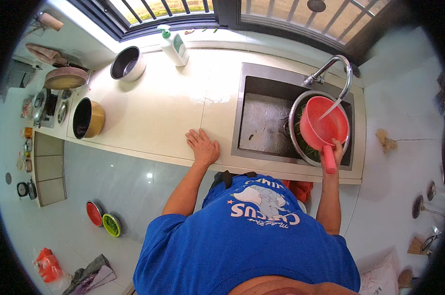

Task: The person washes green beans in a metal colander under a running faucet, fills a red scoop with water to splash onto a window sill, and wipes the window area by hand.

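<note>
My right hand (pixel 333 151) grips a red plastic water ladle (pixel 323 120) where its handle meets the bowl. The ladle is over a round metal basin (pixel 295 142) with green leafy vegetables (pixel 308 151), partly hidden beneath it. Water runs from the curved chrome faucet (pixel 346 70) into the ladle. The basin stands in the right side of a stainless steel sink (pixel 266 118). My left hand (pixel 203 147) lies palm down on the pale countertop (pixel 163 110), left of the sink, fingers apart and holding nothing.
Two cooking pots, one white-sided (pixel 134 68) and one gold-sided (pixel 96 118), are on the counter's left part. A pump bottle (pixel 176 49) stands near the window. On the floor at left sit a red bowl (pixel 94 214) and a green bowl (pixel 111 225).
</note>
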Demonstrator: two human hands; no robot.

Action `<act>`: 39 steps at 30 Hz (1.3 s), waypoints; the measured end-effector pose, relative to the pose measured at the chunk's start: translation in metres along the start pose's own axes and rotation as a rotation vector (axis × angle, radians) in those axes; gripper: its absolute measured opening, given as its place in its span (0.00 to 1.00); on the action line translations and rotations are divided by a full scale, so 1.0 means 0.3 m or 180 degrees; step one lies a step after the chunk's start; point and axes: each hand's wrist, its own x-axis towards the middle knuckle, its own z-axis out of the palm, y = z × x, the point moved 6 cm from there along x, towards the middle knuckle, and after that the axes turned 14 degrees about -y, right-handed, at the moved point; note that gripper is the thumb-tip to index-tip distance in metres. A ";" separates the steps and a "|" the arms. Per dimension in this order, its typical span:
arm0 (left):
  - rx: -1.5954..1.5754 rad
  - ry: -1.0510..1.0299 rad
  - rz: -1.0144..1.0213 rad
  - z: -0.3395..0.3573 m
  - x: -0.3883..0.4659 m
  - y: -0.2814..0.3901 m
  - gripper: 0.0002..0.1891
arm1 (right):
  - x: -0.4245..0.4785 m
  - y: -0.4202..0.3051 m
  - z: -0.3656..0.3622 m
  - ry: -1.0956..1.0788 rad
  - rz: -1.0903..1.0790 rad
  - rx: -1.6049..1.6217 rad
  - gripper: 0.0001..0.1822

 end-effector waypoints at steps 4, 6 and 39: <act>0.0152 0.0063 -0.0028 -0.003 0.015 -0.003 0.46 | -0.014 0.011 0.017 0.0114 0.0070 0.0018 0.21; 0.0013 -0.0212 -0.0094 -0.014 0.019 -0.003 0.46 | -0.011 0.006 0.019 0.0092 0.0110 0.0027 0.20; 0.0948 -0.0306 0.3034 -0.423 0.359 1.139 0.16 | 0.064 0.005 -0.161 -0.0008 -0.0410 -0.0215 0.25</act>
